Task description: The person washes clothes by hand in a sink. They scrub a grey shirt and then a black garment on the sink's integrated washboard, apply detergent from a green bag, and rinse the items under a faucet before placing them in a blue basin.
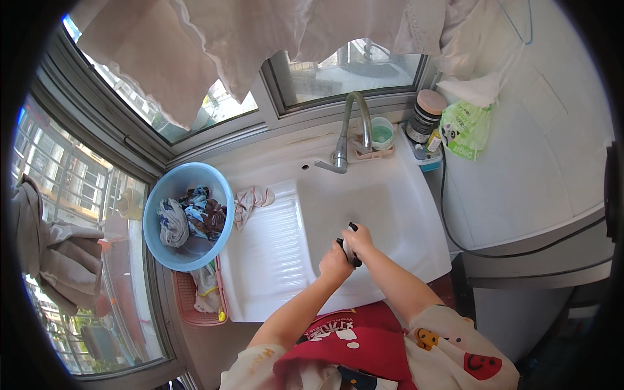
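Observation:
Over the basin of a white laundry sink (399,204), my two hands are close together on a small black-and-white cloth (348,251). My left hand (336,263) grips its nearer left part, with a black end poking out above the fist. A little farther off, my right hand (360,240) is closed around the other part, and another black end sticks out past the fingers. My fingers hide most of the cloth, so its exact kind is unclear. Left of the basin is the sink's ribbed washboard (273,243). The chrome faucet (340,151) rises behind the basin.
A blue plastic tub (152,222) with wet clothes (202,214) overlaps the sink's left side, beside a crumpled striped cloth (251,199). Below it hangs a pink basket (195,318). A lidded jar (423,119) and a green bag (465,129) are at back right. Fabric (263,39) hangs overhead.

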Available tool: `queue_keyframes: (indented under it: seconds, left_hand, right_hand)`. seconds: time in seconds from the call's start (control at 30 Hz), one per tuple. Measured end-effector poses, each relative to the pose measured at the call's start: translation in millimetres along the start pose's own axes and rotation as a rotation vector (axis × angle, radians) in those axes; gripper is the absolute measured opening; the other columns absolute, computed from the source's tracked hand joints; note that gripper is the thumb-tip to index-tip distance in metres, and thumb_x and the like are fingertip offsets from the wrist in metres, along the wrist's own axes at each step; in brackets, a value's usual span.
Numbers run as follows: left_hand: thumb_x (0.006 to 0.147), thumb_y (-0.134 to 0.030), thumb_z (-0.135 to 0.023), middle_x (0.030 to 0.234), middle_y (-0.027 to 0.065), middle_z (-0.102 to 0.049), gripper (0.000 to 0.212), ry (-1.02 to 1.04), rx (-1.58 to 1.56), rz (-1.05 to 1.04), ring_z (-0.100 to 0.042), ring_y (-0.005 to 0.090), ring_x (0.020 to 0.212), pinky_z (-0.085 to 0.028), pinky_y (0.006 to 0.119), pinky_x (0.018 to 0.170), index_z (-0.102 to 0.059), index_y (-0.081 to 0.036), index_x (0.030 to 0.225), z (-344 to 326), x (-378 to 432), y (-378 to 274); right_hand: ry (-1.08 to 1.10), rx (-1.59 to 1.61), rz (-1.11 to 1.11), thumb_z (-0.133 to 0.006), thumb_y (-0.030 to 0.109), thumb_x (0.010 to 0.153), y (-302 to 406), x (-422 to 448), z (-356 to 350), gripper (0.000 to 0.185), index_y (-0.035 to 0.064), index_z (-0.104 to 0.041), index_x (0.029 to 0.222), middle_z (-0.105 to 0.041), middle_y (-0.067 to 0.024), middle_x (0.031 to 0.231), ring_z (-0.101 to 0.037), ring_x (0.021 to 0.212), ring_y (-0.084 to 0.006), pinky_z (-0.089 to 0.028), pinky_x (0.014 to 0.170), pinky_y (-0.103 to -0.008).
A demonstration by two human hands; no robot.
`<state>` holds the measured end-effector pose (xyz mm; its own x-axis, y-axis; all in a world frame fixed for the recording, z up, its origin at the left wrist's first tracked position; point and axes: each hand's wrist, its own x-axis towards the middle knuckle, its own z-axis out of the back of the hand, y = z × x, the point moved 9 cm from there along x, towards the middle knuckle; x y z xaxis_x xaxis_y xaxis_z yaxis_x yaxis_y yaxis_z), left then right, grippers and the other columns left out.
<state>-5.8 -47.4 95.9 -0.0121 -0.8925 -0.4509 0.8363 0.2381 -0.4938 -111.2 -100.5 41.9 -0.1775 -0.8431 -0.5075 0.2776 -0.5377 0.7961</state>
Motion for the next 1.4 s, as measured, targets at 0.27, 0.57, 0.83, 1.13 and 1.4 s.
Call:
queue_keyframes:
  seconds: [0.27,0.57,0.83,1.13,1.4]
  left_hand:
    - [0.058,-0.042,-0.078,0.118,0.0230,-0.050,0.122,0.397,-0.415,0.113,-0.057,0.0341,0.102,-0.050,0.041,0.079,0.001,-0.004,0.143,10.5,-0.5,-7.1]
    - [0.080,-0.056,-0.058,0.126,0.0153,-0.043,0.062,1.213,-2.189,0.144,-0.052,0.0367,0.104,-0.054,0.045,0.074,-0.036,-0.028,0.131,41.6,-61.0,-89.0]
    - [0.078,-0.026,-0.069,0.108,0.0064,-0.050,0.062,0.754,-1.659,0.032,-0.052,0.0166,0.086,-0.045,0.027,0.056,-0.033,-0.025,0.128,26.3,-44.1,-86.3]
    - [0.062,-0.020,-0.072,0.083,0.0137,-0.063,0.055,0.126,-0.758,0.132,-0.063,0.0292,0.077,-0.050,0.039,0.064,-0.052,-0.009,0.112,-67.2,25.5,-31.2]
    - [0.074,-0.012,-0.060,0.090,0.0132,-0.065,0.025,0.092,-0.180,0.208,-0.063,0.0300,0.087,-0.050,0.040,0.074,-0.057,-0.010,0.098,-98.8,17.9,3.3]
  right_hand:
    - [0.791,0.781,-0.457,-0.067,0.031,0.079,-10.5,-43.2,-17.9,0.041,0.0056,-0.055,0.109,-0.060,-0.0107,0.103,-0.059,0.096,-0.0239,-0.048,0.085,-0.0387]
    - [1.072,0.922,0.182,-0.067,0.025,0.076,105.8,-47.7,20.8,0.027,0.0074,-0.052,0.089,-0.057,-0.0147,0.109,-0.055,0.107,-0.0347,-0.047,0.089,-0.0461]
    - [1.113,0.546,0.217,-0.067,0.024,0.077,144.2,-60.3,33.7,0.030,0.0024,-0.054,0.091,-0.059,-0.0108,0.086,-0.061,0.084,-0.0250,-0.051,0.075,-0.0383]
    - [0.274,0.480,-0.191,-0.056,0.007,0.073,-3.3,10.3,35.8,0.004,0.0060,-0.053,0.073,-0.051,-0.0033,0.068,-0.052,0.059,-0.0159,-0.046,0.056,-0.0326]
    - [0.134,0.604,-0.390,-0.053,0.002,0.068,-102.8,21.2,23.3,0.008,0.0054,-0.046,0.069,-0.047,-0.0057,0.067,-0.050,0.058,-0.0190,-0.045,0.054,-0.0340]
